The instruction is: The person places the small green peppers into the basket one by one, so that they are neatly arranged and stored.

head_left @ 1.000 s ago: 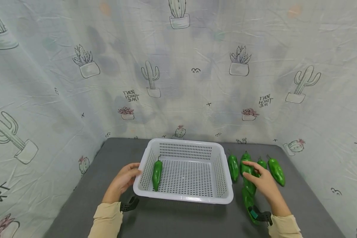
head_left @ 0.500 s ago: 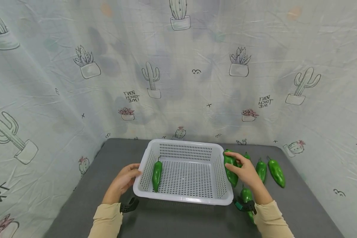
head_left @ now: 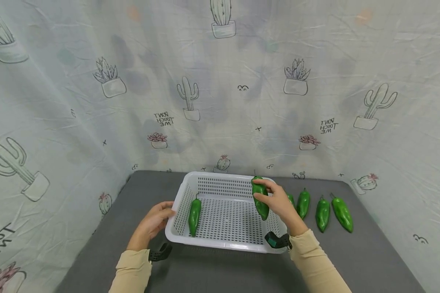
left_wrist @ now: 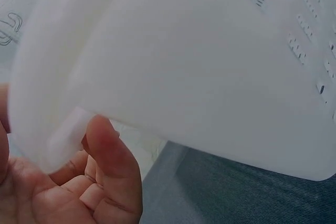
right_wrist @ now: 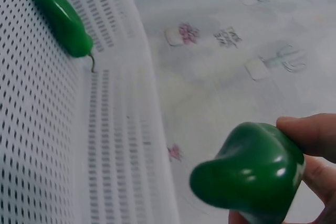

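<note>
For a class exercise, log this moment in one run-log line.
left hand: grips white perforated basket; right hand: pinches green pepper over basket; inside: another green pepper; gray table, right: more green peppers

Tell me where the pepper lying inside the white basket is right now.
In the head view, that pepper lies on the floor of the white basket, near its left end, which the left hand grips.
</note>
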{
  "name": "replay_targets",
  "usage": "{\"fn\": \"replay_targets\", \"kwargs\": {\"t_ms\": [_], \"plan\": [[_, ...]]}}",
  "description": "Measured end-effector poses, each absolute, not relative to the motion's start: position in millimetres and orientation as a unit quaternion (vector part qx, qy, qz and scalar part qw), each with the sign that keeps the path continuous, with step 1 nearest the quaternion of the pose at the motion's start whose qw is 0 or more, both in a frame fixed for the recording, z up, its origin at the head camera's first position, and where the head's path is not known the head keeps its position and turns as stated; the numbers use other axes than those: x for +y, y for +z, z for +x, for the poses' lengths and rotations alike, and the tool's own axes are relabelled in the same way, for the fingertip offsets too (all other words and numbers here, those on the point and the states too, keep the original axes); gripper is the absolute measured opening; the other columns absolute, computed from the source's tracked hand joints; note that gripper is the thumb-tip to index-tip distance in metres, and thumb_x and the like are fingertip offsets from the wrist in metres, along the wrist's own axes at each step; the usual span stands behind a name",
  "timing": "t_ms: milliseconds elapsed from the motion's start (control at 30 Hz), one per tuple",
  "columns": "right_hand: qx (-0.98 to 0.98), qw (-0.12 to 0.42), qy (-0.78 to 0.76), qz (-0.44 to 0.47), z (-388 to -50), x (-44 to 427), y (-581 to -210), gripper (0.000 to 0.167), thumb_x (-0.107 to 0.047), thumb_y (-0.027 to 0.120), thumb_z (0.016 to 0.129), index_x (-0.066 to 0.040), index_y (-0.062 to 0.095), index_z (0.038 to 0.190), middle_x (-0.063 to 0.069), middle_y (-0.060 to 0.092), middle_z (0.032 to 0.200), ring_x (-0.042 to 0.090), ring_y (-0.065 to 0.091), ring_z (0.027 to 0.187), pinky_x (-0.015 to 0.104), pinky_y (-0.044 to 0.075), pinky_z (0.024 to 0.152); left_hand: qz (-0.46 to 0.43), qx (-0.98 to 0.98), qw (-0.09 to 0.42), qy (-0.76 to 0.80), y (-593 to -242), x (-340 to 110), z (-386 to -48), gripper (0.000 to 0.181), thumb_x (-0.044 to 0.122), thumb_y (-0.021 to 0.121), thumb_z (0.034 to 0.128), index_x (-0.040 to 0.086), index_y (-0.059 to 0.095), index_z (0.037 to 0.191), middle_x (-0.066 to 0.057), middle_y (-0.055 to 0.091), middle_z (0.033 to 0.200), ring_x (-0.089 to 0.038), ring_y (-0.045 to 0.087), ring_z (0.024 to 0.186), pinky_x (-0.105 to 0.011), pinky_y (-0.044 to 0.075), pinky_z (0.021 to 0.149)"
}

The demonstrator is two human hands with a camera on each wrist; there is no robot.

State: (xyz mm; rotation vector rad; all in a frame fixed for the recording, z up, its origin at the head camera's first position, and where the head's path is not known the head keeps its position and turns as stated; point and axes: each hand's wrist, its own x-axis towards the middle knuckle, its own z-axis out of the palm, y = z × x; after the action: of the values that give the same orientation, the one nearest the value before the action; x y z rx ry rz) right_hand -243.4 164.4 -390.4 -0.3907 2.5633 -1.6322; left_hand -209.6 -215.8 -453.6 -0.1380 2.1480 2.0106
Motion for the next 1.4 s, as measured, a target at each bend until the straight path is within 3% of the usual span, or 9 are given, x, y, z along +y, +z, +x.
{"fn": "replay_targets", "kwargs": {"t_ms": [267, 667, 1133, 1400], "plan": [[0.808, 0.065, -0.571, -0.130, -263, 129, -402, 0.049, -0.019, 0.064, 0.090, -0.013, 0.050, 0.137, 0.017, 0.054, 0.127, 0.024, 0.056, 0.095, 0.036, 0.049, 0.072, -0.062, 0.725, 0.092, 0.680, -455, -215, -211, 0.053, 0.003, 0.053, 0.0842, -0.008, 0.038, 0.134, -0.029, 0.054, 0.125, -0.032, 0.063, 0.100, -0.042, 0.053, 0.076], [0.793, 0.087, -0.593, -0.114, -278, 82, -423, 0.041, -0.012, 0.065, 0.088, -0.014, 0.058, 0.129, 0.012, 0.061, 0.117, 0.022, 0.059, 0.092, 0.037, 0.051, 0.074, -0.040, 0.725, 0.093, 0.682, -454, -214, -210, 0.055, 0.004, 0.053, 0.0849, -0.009, 0.036, 0.136, -0.033, 0.050, 0.128, -0.035, 0.061, 0.105, -0.045, 0.052, 0.079], [0.794, 0.140, -0.581, -0.115, -281, 47, -433, 0.041, -0.012, 0.066, 0.088, -0.010, 0.058, 0.128, 0.015, 0.059, 0.122, 0.024, 0.058, 0.101, 0.038, 0.051, 0.079, -0.043, 0.729, 0.097, 0.676, -454, -214, -209, 0.054, 0.004, 0.052, 0.0873, -0.010, 0.034, 0.137, -0.033, 0.049, 0.129, -0.034, 0.061, 0.106, -0.043, 0.052, 0.079], [0.798, 0.156, -0.572, -0.108, -284, 40, -438, 0.040, -0.011, 0.066, 0.087, -0.011, 0.060, 0.126, 0.018, 0.059, 0.122, 0.024, 0.060, 0.097, 0.039, 0.051, 0.080, -0.038, 0.727, 0.095, 0.679, -453, -215, -209, 0.054, 0.004, 0.051, 0.0870, -0.010, 0.034, 0.136, -0.032, 0.050, 0.128, -0.030, 0.062, 0.102, -0.041, 0.052, 0.078]]}}
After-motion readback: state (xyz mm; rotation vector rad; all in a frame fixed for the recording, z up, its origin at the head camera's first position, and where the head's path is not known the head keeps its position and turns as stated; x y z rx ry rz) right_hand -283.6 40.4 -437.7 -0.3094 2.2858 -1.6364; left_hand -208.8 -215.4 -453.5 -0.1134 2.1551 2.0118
